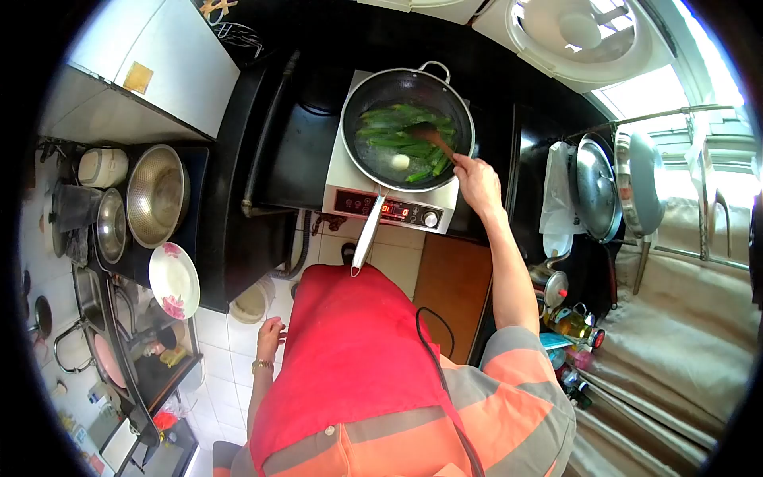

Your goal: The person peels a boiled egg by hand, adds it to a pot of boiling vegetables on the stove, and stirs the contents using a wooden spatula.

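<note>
My right hand [478, 184] is closed around the handle of a brown wooden spatula [431, 137]. The spatula's head rests among green leafy vegetables [389, 127] in a dark wok [389, 86]. A small pale round lump [400, 162] lies in the liquid near the wok's front side. The wok sits on an induction cooker [338, 171] with lit red digits, its long metal handle [367, 237] pointing toward me. My left hand [270, 338] hangs beside the red apron [358, 342], away from the cooker, fingers loosely bent and apart, nothing seen in it.
On the left stand a floral plate [174, 280] at the counter edge, a metal colander [155, 195] and a sink [87, 298]. Lids [598, 191] hang from a rack at right, above bottles [572, 324]. A black cord [429, 342] crosses the apron.
</note>
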The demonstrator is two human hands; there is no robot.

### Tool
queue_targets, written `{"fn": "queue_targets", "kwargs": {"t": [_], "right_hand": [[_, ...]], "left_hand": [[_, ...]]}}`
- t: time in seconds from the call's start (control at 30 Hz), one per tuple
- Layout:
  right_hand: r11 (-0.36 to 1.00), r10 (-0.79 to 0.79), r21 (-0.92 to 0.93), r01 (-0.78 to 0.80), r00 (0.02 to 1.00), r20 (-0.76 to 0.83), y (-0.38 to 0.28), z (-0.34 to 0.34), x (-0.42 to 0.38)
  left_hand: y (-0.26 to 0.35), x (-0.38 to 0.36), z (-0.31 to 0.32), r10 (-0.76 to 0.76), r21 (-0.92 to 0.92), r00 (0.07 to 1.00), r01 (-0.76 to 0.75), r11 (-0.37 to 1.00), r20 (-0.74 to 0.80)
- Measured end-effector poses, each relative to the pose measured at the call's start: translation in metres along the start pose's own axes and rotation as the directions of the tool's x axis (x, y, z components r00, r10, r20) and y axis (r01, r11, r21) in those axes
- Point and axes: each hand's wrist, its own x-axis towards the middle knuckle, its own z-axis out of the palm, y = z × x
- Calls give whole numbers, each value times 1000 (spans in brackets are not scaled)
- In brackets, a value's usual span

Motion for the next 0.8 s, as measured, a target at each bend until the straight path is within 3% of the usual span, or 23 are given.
{"fn": "queue_targets", "kwargs": {"t": [0.17,0.23,0.3,0.43,0.63,0.8], "right_hand": [[997,32,75,-25,995,-97,4,-16,-18],[995,64,85,-57,994,-84,3,-20,-25],[997,-8,81,13,998,-62,7,-12,-29],[999,43,26,-43,999,15,1,-8,-26],[999,18,35,-15,995,-99,-1,-25,-14],[998,39,47,-40,999,12,8,-5,-10]], "left_hand": [[-11,3,-7,-7,-40,1000,6,999,-28],[-17,5,-11,-11,-46,1000,10,999,-19],[-20,7,-12,-14,-47,1000,13,999,-8],[-18,10,-11,-2,-32,1000,3,999,15],[-4,8,-10,4,-10,1000,-4,1000,5],[9,5,-10,-7,22,1000,7,1000,9]]}}
